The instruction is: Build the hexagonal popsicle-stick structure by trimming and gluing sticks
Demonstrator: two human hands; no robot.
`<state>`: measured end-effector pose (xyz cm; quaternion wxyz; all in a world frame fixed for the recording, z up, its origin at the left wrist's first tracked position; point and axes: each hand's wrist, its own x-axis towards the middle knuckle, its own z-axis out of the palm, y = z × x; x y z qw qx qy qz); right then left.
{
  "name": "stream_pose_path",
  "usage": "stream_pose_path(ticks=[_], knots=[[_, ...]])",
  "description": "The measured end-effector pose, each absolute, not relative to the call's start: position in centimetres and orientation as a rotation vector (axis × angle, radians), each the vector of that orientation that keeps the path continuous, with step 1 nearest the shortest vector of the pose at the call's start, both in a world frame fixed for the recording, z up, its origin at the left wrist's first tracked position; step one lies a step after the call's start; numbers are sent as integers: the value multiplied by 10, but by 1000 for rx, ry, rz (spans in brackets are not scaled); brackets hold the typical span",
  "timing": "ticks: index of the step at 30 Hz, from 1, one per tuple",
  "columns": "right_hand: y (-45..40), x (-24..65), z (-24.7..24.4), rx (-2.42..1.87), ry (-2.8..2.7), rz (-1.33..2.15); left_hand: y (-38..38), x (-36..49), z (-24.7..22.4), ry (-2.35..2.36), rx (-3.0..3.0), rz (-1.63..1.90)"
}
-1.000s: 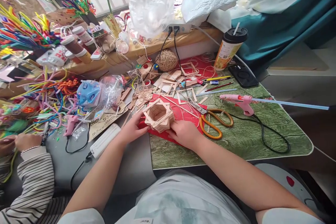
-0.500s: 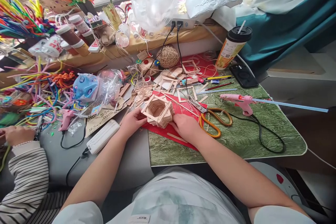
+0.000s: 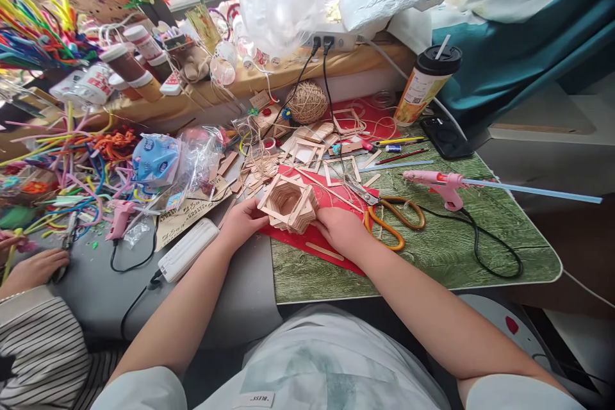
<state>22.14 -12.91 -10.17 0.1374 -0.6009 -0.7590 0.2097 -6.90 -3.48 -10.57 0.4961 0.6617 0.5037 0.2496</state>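
Observation:
Between my hands is a hollow six-sided holder of stacked popsicle sticks [image 3: 303, 220], tilted so its opening shows. My left hand [image 3: 241, 224] is closed on its left side, and my right hand [image 3: 339, 229] grips its lower right side; some fingertips are hidden behind it. Beneath lies a red sheet [image 3: 288, 240], with a single popsicle stick [image 3: 325, 251] on it near my right hand. Orange-handled scissors [image 3: 384, 218] rest just right of that hand. Farther right stands a pink glue gun [image 3: 444, 187] with a long glue stick in it.
Loose popsicle sticks and stick frames [image 3: 305, 150] lie behind the holder, near a twine ball [image 3: 306, 102]. A lidded cup [image 3: 427, 86] and a phone [image 3: 446, 138] stand at the back right. At left are a white power strip [image 3: 188, 250], pipe cleaners [image 3: 91, 160] and a co-worker's hand [image 3: 36, 269].
My hands and the stick holder have barely moved. At the far left, the co-worker's hand has come down and now touches a dark tool on the table.

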Motion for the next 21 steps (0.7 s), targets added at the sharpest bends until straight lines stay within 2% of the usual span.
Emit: stream_pose_path(ticks=[21], knots=[[-128, 227, -113, -1628, -2205, 550, -34, -71, -109, 1216, 1649, 612]])
